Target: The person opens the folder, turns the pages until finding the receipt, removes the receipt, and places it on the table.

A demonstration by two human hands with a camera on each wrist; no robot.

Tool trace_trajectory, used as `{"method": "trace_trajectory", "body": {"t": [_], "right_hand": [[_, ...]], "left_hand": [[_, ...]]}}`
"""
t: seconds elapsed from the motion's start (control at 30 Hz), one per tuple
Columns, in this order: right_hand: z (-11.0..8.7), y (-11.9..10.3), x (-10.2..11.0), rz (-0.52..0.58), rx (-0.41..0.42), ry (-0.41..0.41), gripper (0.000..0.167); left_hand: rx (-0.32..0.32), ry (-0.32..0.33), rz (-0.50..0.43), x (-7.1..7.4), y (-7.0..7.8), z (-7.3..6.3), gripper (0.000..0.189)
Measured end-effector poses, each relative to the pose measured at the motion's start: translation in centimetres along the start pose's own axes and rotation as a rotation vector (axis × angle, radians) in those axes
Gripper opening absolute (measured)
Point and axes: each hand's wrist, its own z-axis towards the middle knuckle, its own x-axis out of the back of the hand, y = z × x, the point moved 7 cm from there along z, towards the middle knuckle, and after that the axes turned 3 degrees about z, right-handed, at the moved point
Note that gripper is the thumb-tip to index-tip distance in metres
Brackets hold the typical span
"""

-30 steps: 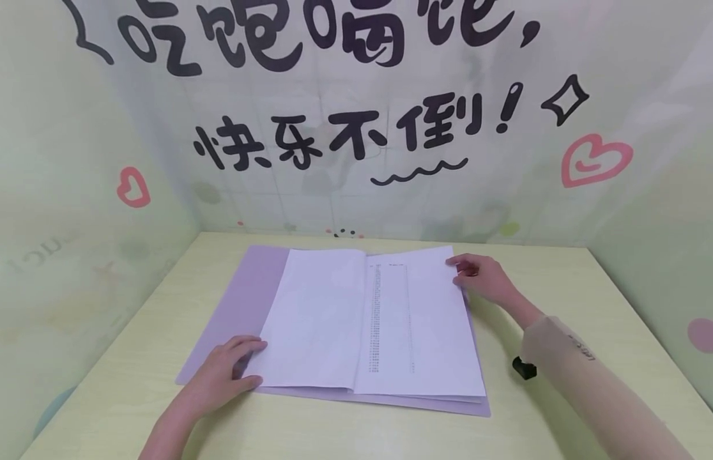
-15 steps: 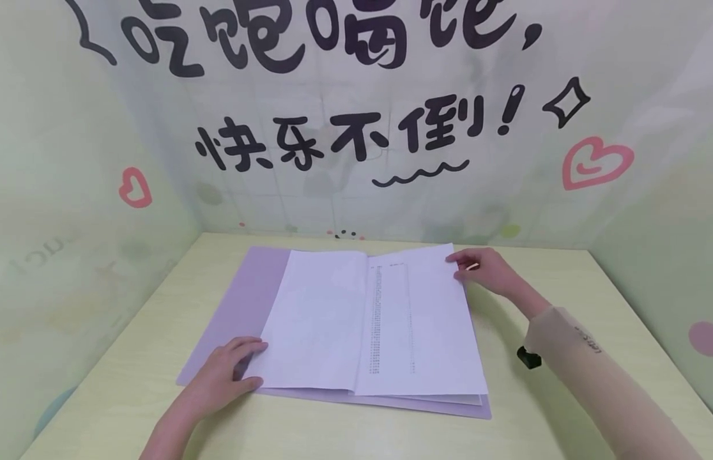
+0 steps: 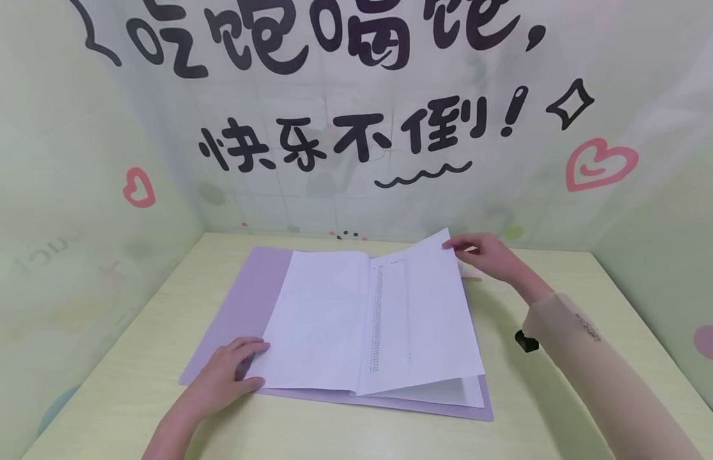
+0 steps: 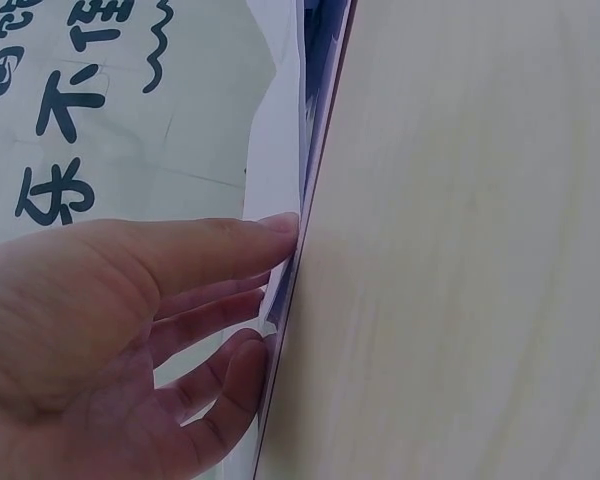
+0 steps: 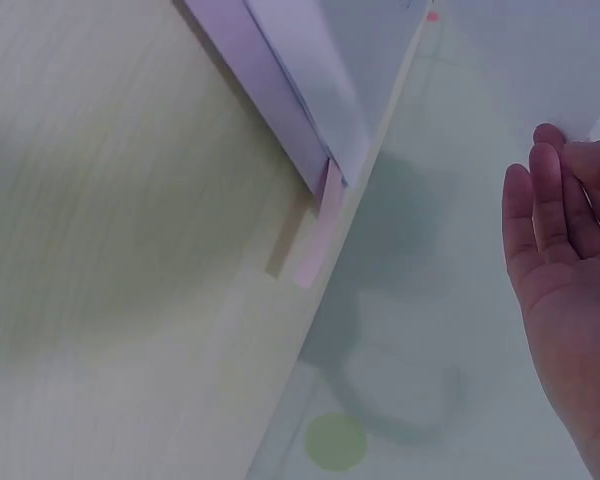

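A book or folder with a pale purple cover [image 3: 241,306] lies open on the table, its white pages spread. My left hand [image 3: 215,374] rests at the lower left edge of the blank left page [image 3: 316,319]; in the left wrist view its thumb and fingertips touch the page edges and cover. My right hand [image 3: 485,255] pinches the top outer corner of the right page [image 3: 431,313], which carries a narrow column of print, and holds it raised. Beneath that page more sheets show. A pink paper strip [image 5: 320,235] sticks out past the cover's corner.
The pale wooden table [image 3: 391,437] carries the book and is closed in by printed cloth walls [image 3: 310,191] at the back and both sides. A small black object [image 3: 527,342] shows beside the right sleeve [image 3: 592,358].
My right hand has moved up and slightly left, lifting the right page's corner higher. The sheets below and the pink strip now show. My left hand has stayed on the left page.
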Motion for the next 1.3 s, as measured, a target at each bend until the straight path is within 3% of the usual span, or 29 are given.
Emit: {"method": "trace_trajectory", "body": {"t": [0.33,0.57,0.8,1.0,1.3], "right_hand": [[2.1,-2.7,0.1,-0.01,0.061,0.095,0.015],[3.9,-4.9,-0.4,0.021,0.077,0.116,0.013],[5.7,-7.6,-1.0,0.036,0.09,0.172,0.012],[7.0,-9.3,-2.1,0.085,0.082,0.235,0.011],[9.0,-11.2,-4.6,0.187,0.088,0.252,0.013]], "left_hand": [[-0.02,0.019,0.007,-0.2,0.0,0.0,0.053],[-0.045,0.042,0.036,-0.2,0.3,-0.1,0.05],[-0.022,0.031,0.041,0.0,0.4,-0.1,0.048],[-0.025,0.017,0.037,0.0,0.7,-0.1,0.047],[-0.029,-0.004,0.01,0.0,0.9,0.4,0.048]]}}
